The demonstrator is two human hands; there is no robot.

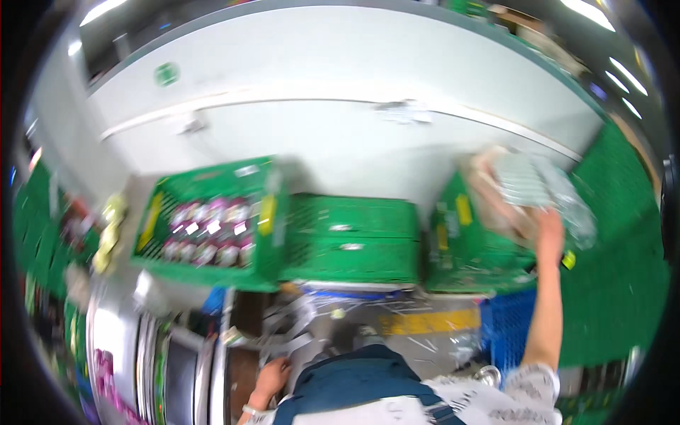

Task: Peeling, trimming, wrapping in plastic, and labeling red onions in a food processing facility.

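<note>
My right arm is stretched out to the far right, and my right hand [549, 230] is at the lower end of a stack of pale trays [520, 180]. Motion smears its fingers, so their grip cannot be told. The trays lie among crumpled clear plastic wrap [570, 212] and a beige bag [489, 188], on top of a green crate [460, 248]. Low down on the left, my left hand [271, 377] is close to my body, beside the metal-edged bench. Its fingers look loosely curled, and nothing shows in them.
A green crate [265, 244] at left holds several dark purple packs [209, 230] with white labels. More green crates [354, 248] stand in the middle. A blue crate [506, 326] is beneath my right arm. Plastic scraps litter the floor [425, 347]. A white partition [319, 152] rises behind.
</note>
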